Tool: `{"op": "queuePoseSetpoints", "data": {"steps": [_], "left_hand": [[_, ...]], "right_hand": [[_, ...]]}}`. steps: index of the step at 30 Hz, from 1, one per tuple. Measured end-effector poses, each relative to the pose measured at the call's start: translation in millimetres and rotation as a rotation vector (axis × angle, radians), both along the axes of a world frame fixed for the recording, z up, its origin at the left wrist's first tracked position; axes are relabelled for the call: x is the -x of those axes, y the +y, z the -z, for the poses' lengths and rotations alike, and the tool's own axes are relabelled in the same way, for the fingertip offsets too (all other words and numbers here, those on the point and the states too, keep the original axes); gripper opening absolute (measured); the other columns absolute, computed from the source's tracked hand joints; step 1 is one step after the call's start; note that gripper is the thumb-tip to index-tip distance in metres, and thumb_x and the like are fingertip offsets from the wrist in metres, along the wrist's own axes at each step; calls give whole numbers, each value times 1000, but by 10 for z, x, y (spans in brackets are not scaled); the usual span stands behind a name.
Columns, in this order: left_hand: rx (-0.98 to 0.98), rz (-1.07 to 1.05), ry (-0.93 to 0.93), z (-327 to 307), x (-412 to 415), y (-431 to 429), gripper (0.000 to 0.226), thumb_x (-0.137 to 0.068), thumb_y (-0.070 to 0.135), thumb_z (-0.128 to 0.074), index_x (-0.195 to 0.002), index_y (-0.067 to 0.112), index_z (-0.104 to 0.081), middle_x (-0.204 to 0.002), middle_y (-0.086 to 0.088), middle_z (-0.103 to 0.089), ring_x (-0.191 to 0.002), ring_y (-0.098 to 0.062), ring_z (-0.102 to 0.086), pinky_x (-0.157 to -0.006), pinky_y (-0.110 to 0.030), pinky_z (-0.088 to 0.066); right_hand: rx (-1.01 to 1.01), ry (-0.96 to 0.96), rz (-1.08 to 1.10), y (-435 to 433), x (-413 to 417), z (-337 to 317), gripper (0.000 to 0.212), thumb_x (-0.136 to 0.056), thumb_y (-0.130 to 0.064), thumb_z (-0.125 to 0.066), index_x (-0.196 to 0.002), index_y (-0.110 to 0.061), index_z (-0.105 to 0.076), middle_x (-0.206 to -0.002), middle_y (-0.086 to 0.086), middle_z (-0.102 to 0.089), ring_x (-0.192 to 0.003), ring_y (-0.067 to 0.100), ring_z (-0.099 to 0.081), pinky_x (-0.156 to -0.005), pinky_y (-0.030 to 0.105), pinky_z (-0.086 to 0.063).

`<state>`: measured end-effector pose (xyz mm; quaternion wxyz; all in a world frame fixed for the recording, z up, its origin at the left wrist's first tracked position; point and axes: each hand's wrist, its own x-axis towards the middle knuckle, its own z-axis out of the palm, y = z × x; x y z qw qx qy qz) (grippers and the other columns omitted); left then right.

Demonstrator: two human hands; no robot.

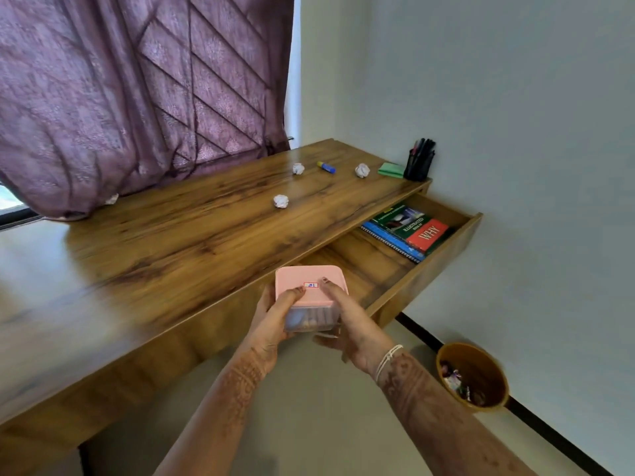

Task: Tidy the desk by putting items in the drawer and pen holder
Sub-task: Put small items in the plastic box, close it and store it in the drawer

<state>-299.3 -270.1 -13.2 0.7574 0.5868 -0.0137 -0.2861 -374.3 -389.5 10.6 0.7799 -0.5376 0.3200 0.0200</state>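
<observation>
Both hands, left hand (275,314) and right hand (347,324), fingers wrapped round small pink-lidded clear plastic box (311,293) by open wooden drawer (426,266); books inside, blue glue stick (326,167) and paper balls left on desk.

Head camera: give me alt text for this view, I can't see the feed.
Both hands, left hand and right hand, hold a pink-lidded clear box at the near edge of a wooden desk, beside its open drawer holding books. Crumpled paper balls, a glue stick and a pen holder sit farther back.
</observation>
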Motion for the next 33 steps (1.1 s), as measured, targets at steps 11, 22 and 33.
{"op": "queuePoseSetpoints", "data": {"steps": [11, 22, 33], "left_hand": [[71, 110, 59, -30, 256, -808, 68, -76, 30, -71, -139, 23, -45, -128, -10, -61, -113, -29, -62, -85, -44, -58], [-230, 4, 152, 78, -255, -1964, 68, -78, 74, -51, -116, 18, -58, -95, -13, -73, -91, -31, -69, -78, -42, -58], [-261, -78, 52, 308, -691, -2715, 59, -64, 72, -55, -99, 25, -59, -74, -2, -75, -69, -19, -74, -61, -30, -58]], "right_hand": [[58, -130, 5, -936, 193, 166, 53, -75, -53, -72, -120, -30, -57, -108, 2, -72, -106, 23, -65, -99, 44, -50], [120, -47, -113, -2055, -266, 184, 70, -76, -61, -66, -135, -38, -37, -111, -2, -71, -103, 16, -65, -90, 35, -52], [232, -8, 136, -2636, -988, 479, 48, -77, -71, -55, -97, -28, -63, -71, -9, -74, -67, 8, -72, -57, 20, -49]]}}
